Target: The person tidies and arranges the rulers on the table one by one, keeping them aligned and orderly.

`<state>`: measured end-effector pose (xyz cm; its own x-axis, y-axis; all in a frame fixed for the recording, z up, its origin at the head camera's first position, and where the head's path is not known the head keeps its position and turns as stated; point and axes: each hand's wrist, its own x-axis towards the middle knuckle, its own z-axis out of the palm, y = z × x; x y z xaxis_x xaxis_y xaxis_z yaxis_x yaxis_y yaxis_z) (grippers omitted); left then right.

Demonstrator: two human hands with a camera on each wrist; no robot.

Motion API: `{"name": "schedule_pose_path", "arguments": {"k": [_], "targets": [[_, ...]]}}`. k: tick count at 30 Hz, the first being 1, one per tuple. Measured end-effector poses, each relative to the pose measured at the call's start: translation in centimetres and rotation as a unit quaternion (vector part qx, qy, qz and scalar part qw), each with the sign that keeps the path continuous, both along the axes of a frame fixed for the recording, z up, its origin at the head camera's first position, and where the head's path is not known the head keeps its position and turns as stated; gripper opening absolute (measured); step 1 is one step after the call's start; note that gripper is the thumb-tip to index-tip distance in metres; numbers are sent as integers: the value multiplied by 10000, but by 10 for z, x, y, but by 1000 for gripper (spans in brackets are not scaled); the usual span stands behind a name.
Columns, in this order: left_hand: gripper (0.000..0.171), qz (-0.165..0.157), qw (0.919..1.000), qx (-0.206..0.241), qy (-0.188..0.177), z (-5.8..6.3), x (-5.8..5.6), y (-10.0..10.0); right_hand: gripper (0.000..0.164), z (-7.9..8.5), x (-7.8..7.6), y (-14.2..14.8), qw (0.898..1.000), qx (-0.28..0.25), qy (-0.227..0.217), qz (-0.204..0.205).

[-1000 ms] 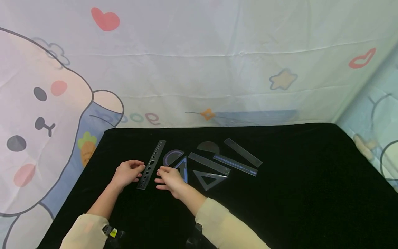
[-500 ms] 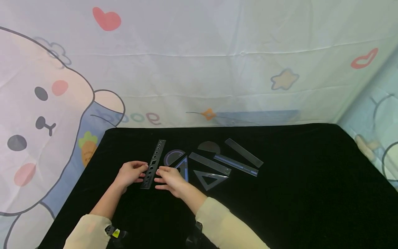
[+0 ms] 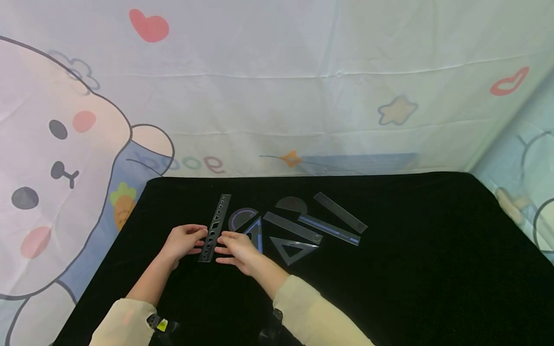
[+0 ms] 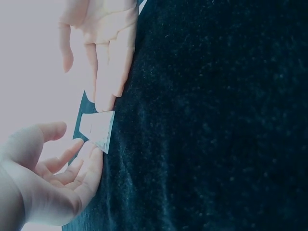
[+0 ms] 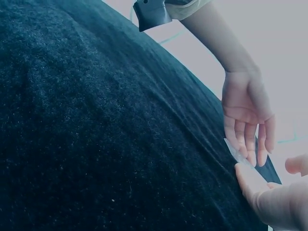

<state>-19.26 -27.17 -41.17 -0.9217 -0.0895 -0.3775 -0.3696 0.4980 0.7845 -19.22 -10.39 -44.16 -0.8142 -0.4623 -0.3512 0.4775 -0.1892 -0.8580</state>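
Observation:
A clear stencil ruler (image 3: pixel 215 225) with a row of cut-out shapes lies flat on the black cloth. My left hand (image 3: pixel 183 241) touches its left edge with loosely bent fingers. Beside its right edge is my right hand (image 3: pixel 238 250), fingers relaxed; whether the fingertips make contact I cannot tell. In the left wrist view the ruler's near end (image 4: pixel 98 127) shows pale between both hands. Just right of it lie a protractor (image 3: pixel 240 219) with purple markings and a blue-marked set square (image 3: pixel 256 234), partly hidden by my right hand.
Further right lie a clear ruler (image 3: pixel 292 227), a blue-striped ruler (image 3: pixel 329 229), another clear ruler (image 3: pixel 340 212), a plain protractor (image 3: pixel 291 204) and a clear set square (image 3: pixel 287 252). The black cloth (image 3: pixel 411 269) covers the table. A printed curtain (image 3: pixel 281 96) hangs behind.
My left hand has moved slightly right, and the near end of the stencil ruler has shifted right with it. My right hand has stayed nearly still. The other drawing tools lie as before.

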Motion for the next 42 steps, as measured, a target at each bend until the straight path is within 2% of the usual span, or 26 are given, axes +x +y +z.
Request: {"name": "schedule_pose_path", "arguments": {"k": [12,19,28,32,42], "targets": [[45,-34,9999,97,31,-3,0,0,44,-1,0,-1,9999,-70,-132,-69],[48,165,9998,37,-95,-4,-2,1,43,-1,0,1,9997,-180,-171,-77],[48,160,9996,118,-217,-4,-1,2,44,0,1,2,9993,-319,-183,-87],[47,144,9993,185,-282,-3,0,2,44,1,2,3,9992,-338,-173,-77],[48,105,9993,304,-168,3,6,2,42,2,3,2,9989,-408,-192,-120]]}}
